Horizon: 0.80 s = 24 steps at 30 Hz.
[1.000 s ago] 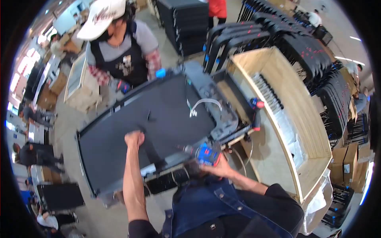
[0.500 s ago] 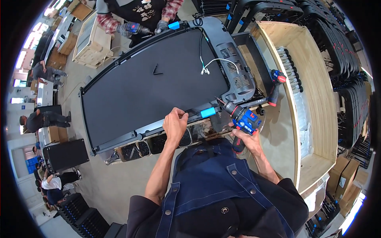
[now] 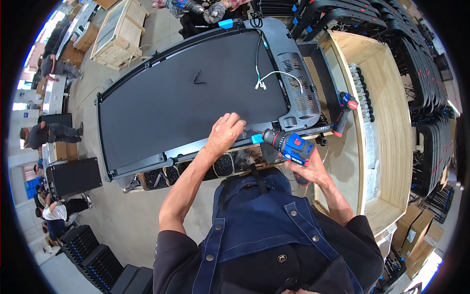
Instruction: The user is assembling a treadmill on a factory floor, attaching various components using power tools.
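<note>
A black treadmill deck (image 3: pixel 186 103) lies flat in front of me, its grey motor cover (image 3: pixel 293 83) to the right with loose white wires (image 3: pixel 271 77) on it. My left hand (image 3: pixel 224 133) presses on the near side rail beside a small blue part (image 3: pixel 257 138). My right hand (image 3: pixel 306 169) grips a blue and black cordless drill (image 3: pixel 289 146), its nose pointing left at that blue part on the rail.
A second drill with a red end (image 3: pixel 345 110) rests on the wooden crate (image 3: pixel 387 122) at right. Across the deck a person's gloved hands (image 3: pixel 213 11) hold another tool. Black frames are stacked at top right, wooden pallets at top left, people stand at left.
My view has dropped closer to the near rail. My left hand shifted right along the rail toward the blue part, and the drill's nose came up against it.
</note>
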Tool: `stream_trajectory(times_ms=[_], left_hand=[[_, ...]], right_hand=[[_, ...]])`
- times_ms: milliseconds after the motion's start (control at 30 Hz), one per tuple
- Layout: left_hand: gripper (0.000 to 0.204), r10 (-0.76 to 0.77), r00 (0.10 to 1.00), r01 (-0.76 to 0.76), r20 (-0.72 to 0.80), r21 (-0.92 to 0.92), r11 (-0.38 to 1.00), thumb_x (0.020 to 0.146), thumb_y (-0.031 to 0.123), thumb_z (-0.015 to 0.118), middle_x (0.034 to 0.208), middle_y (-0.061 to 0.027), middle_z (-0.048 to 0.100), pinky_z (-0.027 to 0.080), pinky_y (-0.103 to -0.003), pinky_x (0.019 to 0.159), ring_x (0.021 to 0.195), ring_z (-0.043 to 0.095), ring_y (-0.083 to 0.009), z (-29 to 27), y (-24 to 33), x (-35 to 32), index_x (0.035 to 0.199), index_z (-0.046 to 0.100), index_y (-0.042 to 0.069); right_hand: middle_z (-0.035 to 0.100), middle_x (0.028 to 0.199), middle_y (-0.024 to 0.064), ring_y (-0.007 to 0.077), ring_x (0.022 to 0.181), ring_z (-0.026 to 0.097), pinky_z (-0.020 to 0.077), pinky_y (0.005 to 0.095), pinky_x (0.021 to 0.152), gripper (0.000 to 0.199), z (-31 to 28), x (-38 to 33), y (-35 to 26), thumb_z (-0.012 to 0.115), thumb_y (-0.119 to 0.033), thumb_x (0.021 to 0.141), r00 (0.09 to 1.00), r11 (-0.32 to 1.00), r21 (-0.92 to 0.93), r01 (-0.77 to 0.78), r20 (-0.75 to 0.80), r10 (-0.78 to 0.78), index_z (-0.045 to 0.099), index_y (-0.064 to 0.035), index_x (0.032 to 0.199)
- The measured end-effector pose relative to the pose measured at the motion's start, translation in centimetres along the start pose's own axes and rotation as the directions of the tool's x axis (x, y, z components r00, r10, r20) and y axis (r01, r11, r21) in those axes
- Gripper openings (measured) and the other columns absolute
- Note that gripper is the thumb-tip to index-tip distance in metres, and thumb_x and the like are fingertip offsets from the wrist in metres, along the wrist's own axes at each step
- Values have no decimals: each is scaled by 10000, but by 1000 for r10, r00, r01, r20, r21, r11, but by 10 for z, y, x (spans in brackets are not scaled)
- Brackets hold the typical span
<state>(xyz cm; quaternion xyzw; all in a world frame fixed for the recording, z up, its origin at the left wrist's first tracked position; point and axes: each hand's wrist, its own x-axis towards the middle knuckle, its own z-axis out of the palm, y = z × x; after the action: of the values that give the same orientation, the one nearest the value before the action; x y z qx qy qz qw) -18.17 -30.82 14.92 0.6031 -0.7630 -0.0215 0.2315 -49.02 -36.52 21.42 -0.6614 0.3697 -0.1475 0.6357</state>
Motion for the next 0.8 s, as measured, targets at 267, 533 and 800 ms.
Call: stream_trajectory(times_ms=[267, 533, 800], left_hand=[[240, -120, 992, 123, 32, -108, 986, 773, 68, 763, 953, -76, 565, 509, -402, 832, 924, 565, -283, 9, -12, -4, 992, 666, 71], [137, -138, 990, 132, -21, -180, 975, 794, 52, 712, 932, -90, 547, 514, -421, 828, 931, 573, -294, 12, -17, -8, 894, 618, 56], [110, -135, 991, 128, -19, -205, 970, 803, 38, 685, 935, -89, 543, 508, -412, 807, 925, 567, -286, 13, -21, -10, 884, 613, 53]], right_hand=[[636, 722, 221, 361, 731, 656, 511, 447, 732, 283, -10, 66, -69, 724, -121, 720, 948, 822, -562, -90, 205, 244, 617, 40, 926], [641, 742, 231, 436, 771, 641, 506, 484, 745, 270, -3, 98, -61, 714, -121, 706, 943, 718, -694, 46, 268, 199, 626, 38, 906], [682, 795, 224, 436, 803, 664, 527, 489, 766, 294, 10, 110, -82, 726, -128, 706, 920, 700, -710, 80, 323, 222, 640, 19, 945]])
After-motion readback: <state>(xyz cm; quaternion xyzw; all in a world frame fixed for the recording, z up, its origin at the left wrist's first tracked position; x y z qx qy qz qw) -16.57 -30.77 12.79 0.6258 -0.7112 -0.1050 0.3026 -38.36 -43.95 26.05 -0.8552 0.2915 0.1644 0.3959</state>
